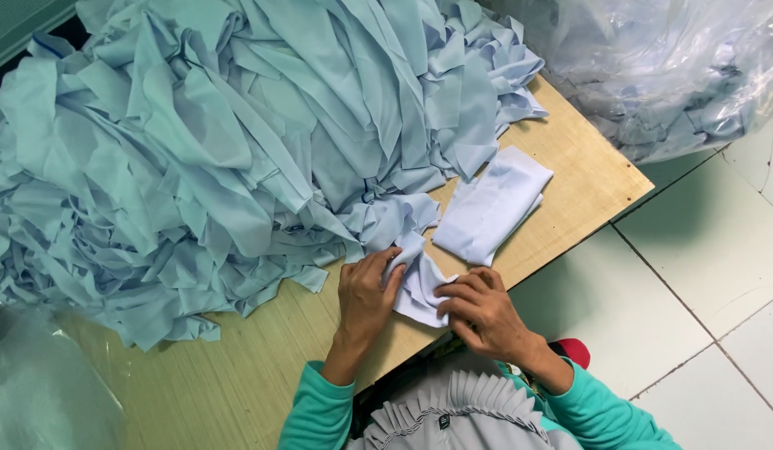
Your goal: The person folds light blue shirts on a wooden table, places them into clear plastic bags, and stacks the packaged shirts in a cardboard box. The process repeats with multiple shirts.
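Note:
My left hand (366, 296) and my right hand (485, 312) both grip one small pale blue cloth piece (418, 287) at the near edge of a wooden table (570, 167). The left fingers pinch its left side, and the right fingers pinch its lower right corner. Just beyond it lies a neat folded stack of similar cloth pieces (491, 204). A big loose heap of pale blue cloth scraps (220, 142) covers most of the table to the left and behind.
A clear plastic bag stuffed with cloth (670, 67) stands on the white tiled floor (703, 275) at the upper right. Another clear plastic bag (37, 383) sits at the lower left. Teal sleeves and a grey pleated garment are at the bottom.

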